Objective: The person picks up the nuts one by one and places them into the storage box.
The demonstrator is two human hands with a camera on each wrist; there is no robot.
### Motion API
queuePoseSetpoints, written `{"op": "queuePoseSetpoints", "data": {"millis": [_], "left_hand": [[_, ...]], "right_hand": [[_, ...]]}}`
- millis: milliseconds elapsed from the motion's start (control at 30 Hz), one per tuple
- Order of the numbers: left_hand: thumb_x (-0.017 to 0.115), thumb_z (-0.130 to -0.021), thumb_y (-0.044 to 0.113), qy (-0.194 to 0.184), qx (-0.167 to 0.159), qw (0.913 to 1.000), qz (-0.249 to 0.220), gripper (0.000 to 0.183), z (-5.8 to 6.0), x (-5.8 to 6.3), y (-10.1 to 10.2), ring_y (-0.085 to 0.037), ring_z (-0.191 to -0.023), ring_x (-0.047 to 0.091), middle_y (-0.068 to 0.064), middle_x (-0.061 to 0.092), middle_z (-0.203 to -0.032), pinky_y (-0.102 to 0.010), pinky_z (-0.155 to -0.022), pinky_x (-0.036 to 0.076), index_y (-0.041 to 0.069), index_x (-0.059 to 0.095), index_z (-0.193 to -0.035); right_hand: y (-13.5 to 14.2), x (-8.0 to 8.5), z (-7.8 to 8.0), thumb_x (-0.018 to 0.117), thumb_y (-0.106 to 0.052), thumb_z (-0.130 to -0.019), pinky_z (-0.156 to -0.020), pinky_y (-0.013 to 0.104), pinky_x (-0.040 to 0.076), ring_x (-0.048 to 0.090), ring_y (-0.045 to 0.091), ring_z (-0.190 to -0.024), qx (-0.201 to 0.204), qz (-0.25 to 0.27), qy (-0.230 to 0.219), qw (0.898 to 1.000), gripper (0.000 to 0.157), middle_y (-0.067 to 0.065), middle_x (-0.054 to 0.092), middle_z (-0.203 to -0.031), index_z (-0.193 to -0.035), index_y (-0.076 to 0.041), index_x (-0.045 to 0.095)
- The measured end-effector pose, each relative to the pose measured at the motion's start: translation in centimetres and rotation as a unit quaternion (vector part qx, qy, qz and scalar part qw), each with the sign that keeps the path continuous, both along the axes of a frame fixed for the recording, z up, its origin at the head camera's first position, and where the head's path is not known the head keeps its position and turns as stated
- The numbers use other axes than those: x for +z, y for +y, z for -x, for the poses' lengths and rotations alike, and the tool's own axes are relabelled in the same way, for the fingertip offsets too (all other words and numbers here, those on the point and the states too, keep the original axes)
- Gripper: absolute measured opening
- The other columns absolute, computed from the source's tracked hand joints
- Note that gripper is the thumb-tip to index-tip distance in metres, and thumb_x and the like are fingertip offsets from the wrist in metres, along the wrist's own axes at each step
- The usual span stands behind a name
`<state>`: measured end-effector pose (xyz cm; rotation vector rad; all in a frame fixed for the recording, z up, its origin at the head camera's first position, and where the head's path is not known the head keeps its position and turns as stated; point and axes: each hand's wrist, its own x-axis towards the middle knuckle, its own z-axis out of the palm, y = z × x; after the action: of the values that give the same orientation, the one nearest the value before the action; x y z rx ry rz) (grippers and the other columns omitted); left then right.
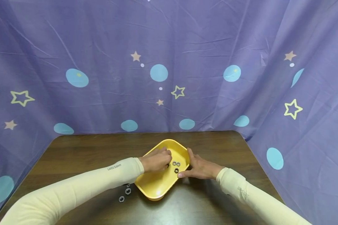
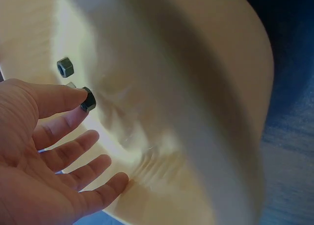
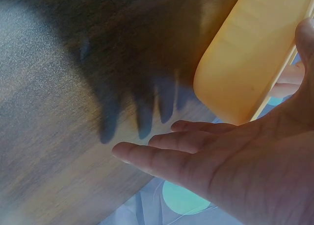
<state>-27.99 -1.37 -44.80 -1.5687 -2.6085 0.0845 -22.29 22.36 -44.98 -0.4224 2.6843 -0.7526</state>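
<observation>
A yellow plastic tray (image 1: 155, 184) sits at an angle on the table. My left hand (image 1: 157, 160) is inside it, pinching a dark hex nut (image 2: 88, 100) between thumb and index finger. Its other fingers are spread in the left wrist view. Another dark nut (image 1: 176, 170) lies on the tray floor beside two silvery nuts (image 1: 176, 163). My right hand (image 1: 201, 167) touches the tray's right side, with the thumb at the rim. In the right wrist view, straight fingers (image 3: 157, 159) extend past the tray's outer wall.
Left of the tray, several metal nuts (image 1: 128, 191) lie on the dark wooden table (image 1: 101, 147), partly hidden by the left forearm. A purple curtain (image 1: 115, 62) with stars and dots hangs behind the table and along its sides.
</observation>
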Motion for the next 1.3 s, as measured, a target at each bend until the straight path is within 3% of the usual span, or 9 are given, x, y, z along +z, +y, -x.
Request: {"op": "queuePoseSetpoints", "data": {"millis": [400,633,967,1300], "left_hand": [[0.076,-0.078,0.013,-0.028,0.033,0.9991,0.002,0.009,-0.4,-0.7,-0.5,-0.019,-0.085,0.053,0.002,0.060,-0.089,-0.034,-0.063,0.047,0.019,0.070,-0.081],[0.077,-0.079,0.014,-0.024,0.031,0.9992,0.000,0.011,-0.5,-0.7,-0.8,-0.020,-0.087,0.053,0.001,0.062,-0.094,-0.034,-0.065,0.048,0.016,0.071,-0.088],[0.078,-0.080,0.016,-0.011,0.014,0.9998,0.007,0.016,-1.3,0.9,-1.1,-0.022,-0.095,0.056,0.000,0.063,-0.100,-0.033,-0.071,0.052,0.015,0.072,-0.094],[0.078,-0.079,0.016,0.002,0.001,0.9997,-0.026,0.016,-2.6,2.5,-2.5,-0.021,-0.097,0.057,-0.001,0.066,-0.105,-0.036,-0.072,0.054,0.014,0.070,-0.093]], "right_hand": [[-0.6,0.2,-0.1,0.072,-0.072,-0.076,-0.116,0.051,0.031,0.032,0.039,-0.145,0.007,-0.003,0.008,1.000,0.130,0.029,0.030,-0.158,-0.161,-0.004,-0.001],[-0.8,0.2,-0.1,0.072,-0.070,-0.078,-0.117,0.050,0.031,0.031,0.039,-0.146,0.011,0.007,0.006,1.000,0.130,0.030,0.026,-0.159,-0.160,-0.002,-0.003],[-0.8,0.2,-0.2,0.073,-0.068,-0.078,-0.118,0.050,0.028,0.029,0.037,-0.147,0.010,0.015,0.002,1.000,0.130,0.029,0.025,-0.160,-0.160,-0.002,-0.003],[-0.3,0.2,-0.2,0.075,-0.065,-0.078,-0.118,0.050,0.029,0.029,0.037,-0.147,0.008,0.029,0.001,1.000,0.130,0.030,0.023,-0.160,-0.159,0.001,-0.002]]}}
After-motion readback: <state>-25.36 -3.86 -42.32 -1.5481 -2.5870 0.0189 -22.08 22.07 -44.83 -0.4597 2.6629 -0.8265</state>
